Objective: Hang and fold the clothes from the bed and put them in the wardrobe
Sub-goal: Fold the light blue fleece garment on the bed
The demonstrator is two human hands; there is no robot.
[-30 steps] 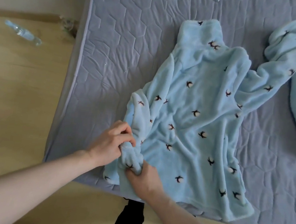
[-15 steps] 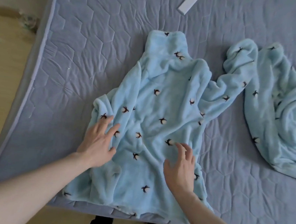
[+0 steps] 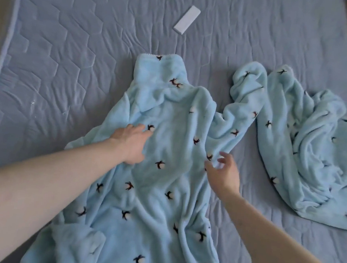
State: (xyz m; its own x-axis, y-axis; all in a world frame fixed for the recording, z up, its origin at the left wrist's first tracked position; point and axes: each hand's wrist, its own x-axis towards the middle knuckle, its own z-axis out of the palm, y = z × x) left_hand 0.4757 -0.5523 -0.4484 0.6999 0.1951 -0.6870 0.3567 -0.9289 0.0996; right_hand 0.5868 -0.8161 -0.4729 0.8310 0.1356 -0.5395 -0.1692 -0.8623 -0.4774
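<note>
Grey quilted bed (image 3: 69, 56) fills the view, with a light blue fleece top (image 3: 157, 194) spread on it, neck end away from the person. On the garment's left part the left hand (image 3: 131, 143) lies flat, fingers straight and pressing the fabric. At its right edge the right hand (image 3: 222, 173) has loosely spread fingers that grip nothing, fingertips at the fleece. A second blue fleece piece (image 3: 315, 157) lies crumpled to the right, just beside the top's sleeve. Beyond the collar rests a small white flat object (image 3: 186, 23).
</note>
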